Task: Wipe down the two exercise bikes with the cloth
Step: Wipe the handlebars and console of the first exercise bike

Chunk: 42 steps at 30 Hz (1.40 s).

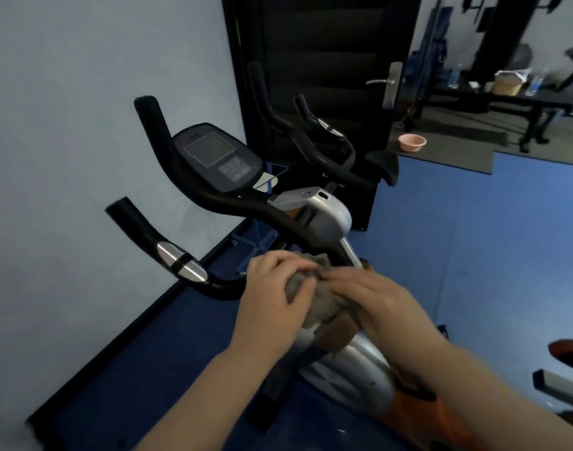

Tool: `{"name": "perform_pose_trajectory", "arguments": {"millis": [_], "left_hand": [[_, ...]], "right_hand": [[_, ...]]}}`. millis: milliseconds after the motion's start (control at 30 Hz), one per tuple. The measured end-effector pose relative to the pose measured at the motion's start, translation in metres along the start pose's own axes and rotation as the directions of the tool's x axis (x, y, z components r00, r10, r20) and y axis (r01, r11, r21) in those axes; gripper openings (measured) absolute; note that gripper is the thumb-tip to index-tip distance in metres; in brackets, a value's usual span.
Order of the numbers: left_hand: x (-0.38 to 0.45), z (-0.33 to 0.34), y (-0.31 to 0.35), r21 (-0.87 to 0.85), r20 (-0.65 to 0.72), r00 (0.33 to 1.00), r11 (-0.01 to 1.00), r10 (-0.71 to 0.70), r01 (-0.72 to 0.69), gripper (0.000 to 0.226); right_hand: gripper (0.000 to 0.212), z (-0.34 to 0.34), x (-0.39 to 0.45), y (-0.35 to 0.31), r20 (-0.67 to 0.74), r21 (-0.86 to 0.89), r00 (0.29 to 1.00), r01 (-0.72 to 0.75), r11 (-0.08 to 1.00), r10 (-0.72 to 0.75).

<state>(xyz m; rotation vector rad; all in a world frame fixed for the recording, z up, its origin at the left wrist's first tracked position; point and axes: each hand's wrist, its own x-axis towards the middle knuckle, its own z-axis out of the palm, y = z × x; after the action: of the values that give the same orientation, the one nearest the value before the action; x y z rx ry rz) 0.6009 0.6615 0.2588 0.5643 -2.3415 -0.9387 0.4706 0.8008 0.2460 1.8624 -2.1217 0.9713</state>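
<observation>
- Blue floor matting (441, 255) runs from a pale wall (67, 125) to a black door (327, 60), and both machines stand on it close to that wall.
- Nearer exercise bike (324, 219): silver body, black handlebar (246, 203) sweeping toward the wall, console (218, 157) above it.
- Second exercise bike (330, 148) sits just beyond the first, against the door; only its dark handlebars and saddle show clearly.
- Cloth (314, 301), grey and bunched, is held over the nearer bike's frame, just below where the handlebar stem meets the body.
- Left hand (275, 288) curls its fingers over the cloth's wall-side end, thumb tucked against the wad.
- Right hand (373, 294) lies on the cloth's other end with fingers fairly straight; whether it grips or only presses I cannot tell.
- Key relation: the handlebar rises up and away from both hands toward the wall, its long axis slanting from the stem to the tips. The left hand is the nearer one to the lower grip (181, 262), so a wipe along that bar would probably run outward from the stem.
- Judging by position, the second bike waits for later.
</observation>
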Motion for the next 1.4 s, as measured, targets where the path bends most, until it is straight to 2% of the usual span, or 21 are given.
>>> {"name": "perform_pose_trajectory", "arguments": {"millis": [133, 300, 367, 467, 600, 667, 700, 767, 800, 833, 900, 967, 1033, 1100, 1167, 1267, 1400], "left_hand": [[-0.012, 0.019, 0.016, -0.183, -0.115, 0.982, 0.974, -0.153, 0.13, 0.029], [-0.008, 0.027, 0.026, -0.03, -0.283, 0.911, 0.952, -0.301, 0.305, 0.034], [-0.003, 0.025, 0.031, 0.081, -0.363, 0.884, 0.936, -0.293, 0.343, 0.027], [0.01, 0.015, 0.041, 0.232, -0.398, 0.879, 0.899, -0.261, 0.372, 0.013], [0.049, -0.009, 0.05, 0.199, -0.408, 0.858, 0.887, -0.312, 0.417, 0.018], [0.068, -0.022, 0.041, 0.21, -0.445, 0.824, 0.854, -0.35, 0.476, 0.02], [0.075, -0.028, 0.034, 0.224, -0.466, 0.807, 0.835, -0.362, 0.503, 0.021], [0.084, -0.032, 0.017, 0.263, -0.477, 0.795, 0.802, -0.375, 0.536, 0.022], [0.087, -0.031, 0.008, 0.27, -0.457, 0.8, 0.797, -0.389, 0.541, 0.021], [0.088, -0.026, 0.0, 0.259, -0.424, 0.809, 0.801, -0.408, 0.54, 0.02], [0.087, -0.015, -0.015, 0.196, -0.336, 0.82, 0.818, -0.463, 0.542, 0.02], [0.084, -0.002, -0.027, 0.171, -0.27, 0.814, 0.806, -0.514, 0.566, 0.02], [0.083, 0.006, -0.036, 0.223, -0.26, 0.802, 0.774, -0.538, 0.592, 0.022], [0.087, 0.008, -0.04, 0.225, -0.274, 0.789, 0.761, -0.55, 0.609, 0.026], [0.089, 0.008, -0.044, 0.226, -0.268, 0.786, 0.757, -0.557, 0.613, 0.026], [0.084, 0.01, -0.045, 0.32, -0.233, 0.811, 0.745, -0.536, 0.585, 0.023], [0.08, 0.011, -0.04, 0.396, -0.267, 0.816, 0.713, -0.513, 0.578, 0.025]], "right_hand": [[0.044, 0.005, 0.014, 0.005, 0.039, 0.216, 0.998, 0.037, 0.976, -0.046], [0.045, -0.018, 0.005, 0.045, 0.087, 0.392, 0.996, -0.015, 0.92, -0.02], [0.04, -0.021, 0.015, 0.05, 0.125, 0.398, 0.99, 0.005, 0.917, -0.059], [0.031, -0.028, 0.038, 0.052, 0.125, 0.476, 0.99, 0.001, 0.879, -0.068], [0.026, -0.046, 0.086, 0.056, 0.105, 0.599, 0.975, -0.22, 0.77, 0.197], [0.018, -0.055, 0.109, 0.066, -0.006, 0.566, 0.935, -0.29, 0.772, 0.356], [0.017, -0.058, 0.115, 0.071, -0.091, 0.512, 0.917, -0.292, 0.808, 0.389], [0.029, -0.052, 0.114, 0.075, -0.192, 0.359, 0.915, -0.272, 0.893, 0.356], [0.034, -0.043, 0.109, 0.073, -0.158, 0.319, 0.931, -0.267, 0.909, 0.329], [0.036, -0.03, 0.102, 0.069, -0.055, 0.342, 0.95, -0.273, 0.899, 0.309], [0.028, -0.005, 0.09, 0.059, 0.197, 0.508, 0.946, -0.322, 0.799, 0.256], [0.019, 0.014, 0.089, 0.059, 0.237, 0.63, 0.937, -0.348, 0.694, 0.256], [0.01, 0.023, 0.098, 0.065, 0.209, 0.664, 0.94, -0.339, 0.666, 0.27], [0.028, 0.031, 0.11, 0.069, 0.239, 0.682, 0.95, -0.31, 0.662, 0.2], [0.046, 0.038, 0.125, 0.066, 0.325, 0.695, 0.938, -0.323, 0.643, 0.12], [0.051, 0.044, 0.141, 0.061, 0.339, 0.662, 0.941, -0.256, 0.704, 0.024], [0.051, 0.034, 0.122, 0.083, 0.352, 0.608, 0.934, -0.178, 0.774, -0.062]]}}
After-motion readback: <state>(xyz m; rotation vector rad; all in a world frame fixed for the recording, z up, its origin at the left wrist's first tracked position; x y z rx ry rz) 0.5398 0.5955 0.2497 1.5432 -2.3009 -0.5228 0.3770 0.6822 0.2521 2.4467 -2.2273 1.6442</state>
